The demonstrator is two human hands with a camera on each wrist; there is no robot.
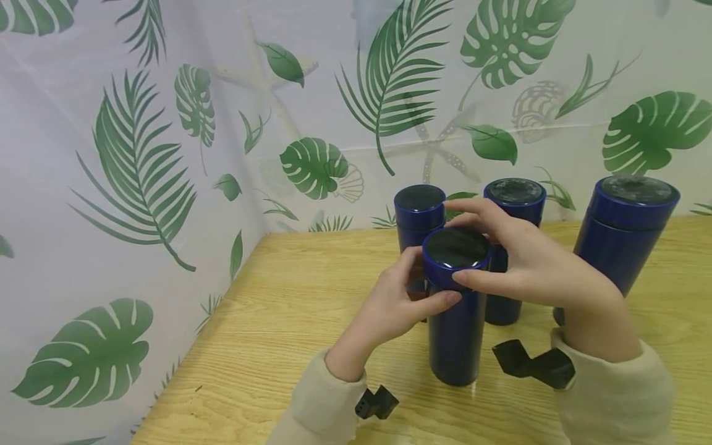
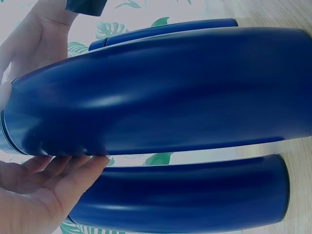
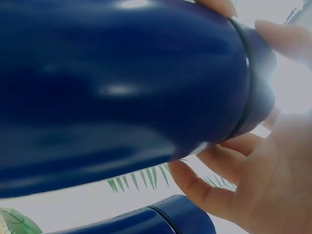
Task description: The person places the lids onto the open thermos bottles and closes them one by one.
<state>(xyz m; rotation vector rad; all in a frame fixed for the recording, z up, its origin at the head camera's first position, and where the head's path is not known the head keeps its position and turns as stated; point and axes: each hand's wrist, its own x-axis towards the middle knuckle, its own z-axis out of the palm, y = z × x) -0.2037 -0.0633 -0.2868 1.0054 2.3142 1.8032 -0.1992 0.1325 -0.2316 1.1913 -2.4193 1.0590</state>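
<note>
A dark blue thermos bottle (image 1: 456, 340) stands upright on the table, nearest to me of the bottles in the head view. Its blue lid (image 1: 456, 278) has a glossy black top. With thumb and fingers, my left hand (image 1: 392, 300) grips the upper body just under the lid. From the right, my right hand (image 1: 528, 259) holds the lid between thumb and fingers. The lid sits on the bottle, a dark seam (image 3: 249, 83) showing between them in the right wrist view. In the left wrist view the bottle's body (image 2: 170, 92) hides part of the hands.
Three similar blue bottles stand close behind and to the right: one at the back left (image 1: 419, 213), one in the middle (image 1: 514, 207), one at the far right (image 1: 623, 247). A leaf-printed white sheet (image 1: 311, 111) hangs behind the wooden table (image 1: 267, 346).
</note>
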